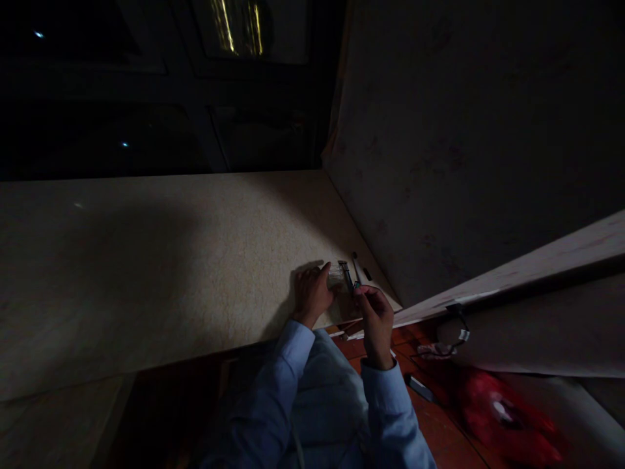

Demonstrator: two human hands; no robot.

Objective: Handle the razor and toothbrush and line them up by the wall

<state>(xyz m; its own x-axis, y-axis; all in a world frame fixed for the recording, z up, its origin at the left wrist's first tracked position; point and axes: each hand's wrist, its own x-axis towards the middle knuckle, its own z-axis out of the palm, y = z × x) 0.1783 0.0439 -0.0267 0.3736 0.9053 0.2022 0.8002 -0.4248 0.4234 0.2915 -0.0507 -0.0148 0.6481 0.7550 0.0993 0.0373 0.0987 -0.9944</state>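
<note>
My left hand (pixel 314 293) rests on the pale stone-patterned ledge (pixel 205 260), its fingers lying bent on the surface and its thumb stretched out. The thumb's right side is against or very near a clear, shiny plastic-looking piece (pixel 336 271). Just right of that lies a dark T-shaped item, like a razor (pixel 346 275), pointing toward me. My right hand (pixel 377 319) pinches a small dark teal piece (pixel 357 284) at the lower end of this item; its kind is too small to tell. A slim pale stick with a dark tip (pixel 357 262) and a short black piece (pixel 368 274) lie beyond.
A patterned wall (pixel 439 163) closes off the ledge's right side, and a dark window (pixel 161 98) stands behind. On the reddish floor (pixel 434 430) lie a red bag (pixel 512 417) and a grey oblong item (pixel 418 387). A black cable (pixel 463 319) hangs at right.
</note>
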